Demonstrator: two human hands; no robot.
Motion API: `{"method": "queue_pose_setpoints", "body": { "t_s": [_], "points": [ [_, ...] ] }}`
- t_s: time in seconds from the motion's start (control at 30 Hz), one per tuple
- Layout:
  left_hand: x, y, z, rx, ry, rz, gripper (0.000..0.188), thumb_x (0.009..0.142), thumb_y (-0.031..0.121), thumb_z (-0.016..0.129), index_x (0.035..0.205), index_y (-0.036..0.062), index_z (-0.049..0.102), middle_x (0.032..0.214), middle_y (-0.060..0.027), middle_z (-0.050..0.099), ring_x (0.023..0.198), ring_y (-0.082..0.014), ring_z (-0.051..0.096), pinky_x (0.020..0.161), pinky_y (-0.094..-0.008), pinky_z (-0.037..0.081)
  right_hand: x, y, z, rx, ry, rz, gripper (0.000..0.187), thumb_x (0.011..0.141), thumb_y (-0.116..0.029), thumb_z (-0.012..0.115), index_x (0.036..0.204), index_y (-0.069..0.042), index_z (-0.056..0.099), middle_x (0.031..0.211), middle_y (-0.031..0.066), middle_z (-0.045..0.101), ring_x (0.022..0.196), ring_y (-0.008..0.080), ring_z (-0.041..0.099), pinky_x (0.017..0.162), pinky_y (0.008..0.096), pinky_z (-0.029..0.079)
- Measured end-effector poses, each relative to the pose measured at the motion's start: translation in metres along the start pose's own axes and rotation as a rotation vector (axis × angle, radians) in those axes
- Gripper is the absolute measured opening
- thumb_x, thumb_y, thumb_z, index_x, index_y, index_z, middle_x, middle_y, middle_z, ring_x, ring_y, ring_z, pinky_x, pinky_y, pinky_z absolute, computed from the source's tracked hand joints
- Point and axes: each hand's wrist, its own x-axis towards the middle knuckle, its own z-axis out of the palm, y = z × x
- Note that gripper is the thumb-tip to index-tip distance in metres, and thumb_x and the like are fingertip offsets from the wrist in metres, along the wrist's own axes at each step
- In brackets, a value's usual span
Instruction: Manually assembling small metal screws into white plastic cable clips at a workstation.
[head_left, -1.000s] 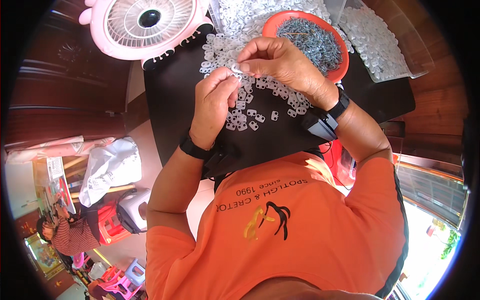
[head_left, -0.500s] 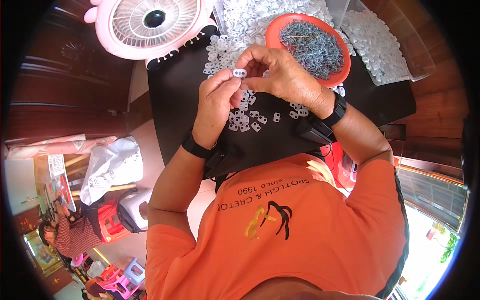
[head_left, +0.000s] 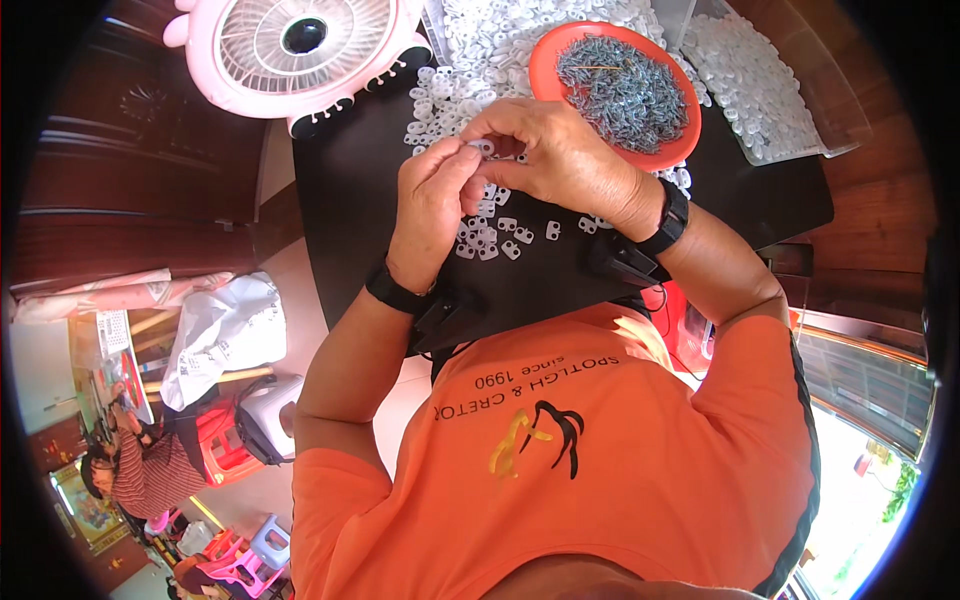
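A small white plastic piece with two holes sits at the meeting fingertips of both hands, above the black table. My left hand pinches it between thumb and index finger. From the other side, the curled index finger and thumb of my right hand close on the same piece; its fingertips are partly hidden. Below the hands lie several loose white pieces. Just beyond my right hand, an orange plate holds a heap of small grey metal parts with a thin stick on top.
A big pile of white pieces covers the far side. A clear bin of similar pieces stands far right, and a pink fan far left. Black devices are near the table's front edge. Another person sits at left.
The white piece has tilted and is now more covered by my fingers. My right hand has shifted slightly left and down; my left hand stays almost in place.
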Motion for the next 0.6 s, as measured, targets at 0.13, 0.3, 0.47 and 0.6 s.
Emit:
{"method": "queue_pose_setpoints", "body": {
  "t_s": [0.13, 0.3, 0.47, 0.6],
  "points": [
    [-0.0005, 0.0012, -0.0014, -0.06, 0.046, 0.01, 0.027, 0.093, 0.022, 0.05, 0.079, 0.0018, 0.059, 0.062, 0.0002, 0.054, 0.052, -0.0057, 0.046, 0.048, -0.0199, 0.034, 0.0001, -0.0022, -0.001, -0.055, 0.044, -0.089, 0.028, 0.075, -0.009, 0.074, 0.101, -0.003, 0.064, 0.085, 0.0105, 0.064, 0.077, 0.0244, 0.065, 0.067, 0.0324, 0.052],
    [-0.001, 0.003, -0.0022, -0.054, 0.026, 0.072, 0.027, 0.094, 0.024, 0.05, 0.077, 0.0031, 0.057, 0.062, 0.0001, 0.055, 0.053, -0.0055, 0.047, 0.05, -0.0192, 0.034, 0.0004, -0.0016, -0.0019, -0.054, 0.057, -0.154, 0.029, 0.076, -0.009, 0.073, 0.103, -0.003, 0.064, 0.091, 0.0098, 0.066, 0.081, 0.0269, 0.064, 0.07, 0.0335, 0.052],
    [-0.0031, 0.0029, 0.001, -0.041, 0.024, 0.1, 0.022, 0.093, 0.02, 0.051, 0.082, 0.0026, 0.056, 0.063, 0.0009, 0.053, 0.054, -0.0047, 0.045, 0.05, -0.0191, 0.034, 0.0, -0.003, -0.0029, -0.051, 0.069, -0.151, 0.031, 0.075, -0.009, 0.073, 0.104, -0.004, 0.064, 0.095, 0.0093, 0.066, 0.083, 0.0275, 0.064, 0.072, 0.0343, 0.052],
    [-0.0047, 0.0017, 0.0041, -0.05, 0.053, 0.125, 0.019, 0.093, 0.017, 0.051, 0.084, 0.0015, 0.056, 0.062, 0.002, 0.049, 0.053, -0.0042, 0.042, 0.049, -0.019, 0.033, -0.0002, -0.0037, -0.0013, -0.045, 0.074, -0.16, 0.033, 0.074, -0.01, 0.074, 0.105, -0.004, 0.064, 0.095, 0.0097, 0.066, 0.084, 0.028, 0.064, 0.072, 0.0351, 0.052]
  ]
}}
